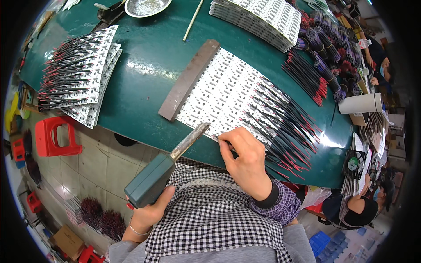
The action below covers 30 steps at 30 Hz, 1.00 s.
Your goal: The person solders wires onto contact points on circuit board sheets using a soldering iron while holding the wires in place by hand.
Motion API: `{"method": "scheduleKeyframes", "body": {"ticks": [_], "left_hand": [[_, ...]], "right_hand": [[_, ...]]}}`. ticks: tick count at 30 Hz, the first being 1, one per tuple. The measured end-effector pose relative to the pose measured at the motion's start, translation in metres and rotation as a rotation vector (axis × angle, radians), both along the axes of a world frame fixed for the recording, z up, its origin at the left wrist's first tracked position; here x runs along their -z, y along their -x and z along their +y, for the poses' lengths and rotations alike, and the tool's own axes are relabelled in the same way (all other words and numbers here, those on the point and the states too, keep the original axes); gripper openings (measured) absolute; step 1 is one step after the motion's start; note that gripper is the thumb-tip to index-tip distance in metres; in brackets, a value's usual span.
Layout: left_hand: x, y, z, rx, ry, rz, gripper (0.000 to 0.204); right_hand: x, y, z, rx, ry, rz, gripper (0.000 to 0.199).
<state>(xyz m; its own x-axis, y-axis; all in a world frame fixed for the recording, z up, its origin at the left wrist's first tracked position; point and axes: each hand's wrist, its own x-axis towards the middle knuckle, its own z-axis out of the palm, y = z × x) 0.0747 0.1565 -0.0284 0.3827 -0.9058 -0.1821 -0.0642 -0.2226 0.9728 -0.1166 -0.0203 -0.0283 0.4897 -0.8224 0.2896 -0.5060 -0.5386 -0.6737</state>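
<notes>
My left hand (151, 212) is wrapped round the grip of a dark green soldering gun (151, 180). The gun's metal tip reaches over the near edge of a white circuit board panel (219, 92) on the table. Close to that tip, my right hand (244, 160) pinches a thin wire at the panel's edge; the fingers hide most of it. Rows of black wires with red ends (285, 127) stick out over the panel's right part. Along its left edge lies a brown bar (188, 81).
Panels with wires attached (79, 72) are piled at the left of the green table (144, 101). Bare panels (258, 19) are stacked at the back, beside wire bundles (322, 44). A metal dish (147, 6) stands at the far edge. Red stools (57, 136) and other people are around.
</notes>
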Motion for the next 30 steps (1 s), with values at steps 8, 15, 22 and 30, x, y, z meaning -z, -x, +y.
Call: {"method": "scheduleKeyframes", "body": {"ticks": [8, 15, 22, 30], "left_hand": [[-0.004, 0.001, -0.010, 0.002, 0.012, -0.164, 0.026], [-0.003, -0.001, -0.010, 0.063, 0.002, -0.211, 0.025], [-0.003, -0.002, -0.010, 0.087, -0.025, -0.195, 0.024], [-0.003, -0.002, 0.000, 0.022, -0.072, -0.174, 0.026]], "right_hand": [[0.002, -0.001, -0.002, 0.006, 0.025, 0.045, 0.015], [0.001, -0.003, -0.001, 0.015, 0.022, 0.058, 0.014], [0.001, -0.003, -0.001, -0.003, 0.020, 0.089, 0.012], [-0.001, -0.004, -0.001, 0.008, 0.024, 0.101, 0.012]]}}
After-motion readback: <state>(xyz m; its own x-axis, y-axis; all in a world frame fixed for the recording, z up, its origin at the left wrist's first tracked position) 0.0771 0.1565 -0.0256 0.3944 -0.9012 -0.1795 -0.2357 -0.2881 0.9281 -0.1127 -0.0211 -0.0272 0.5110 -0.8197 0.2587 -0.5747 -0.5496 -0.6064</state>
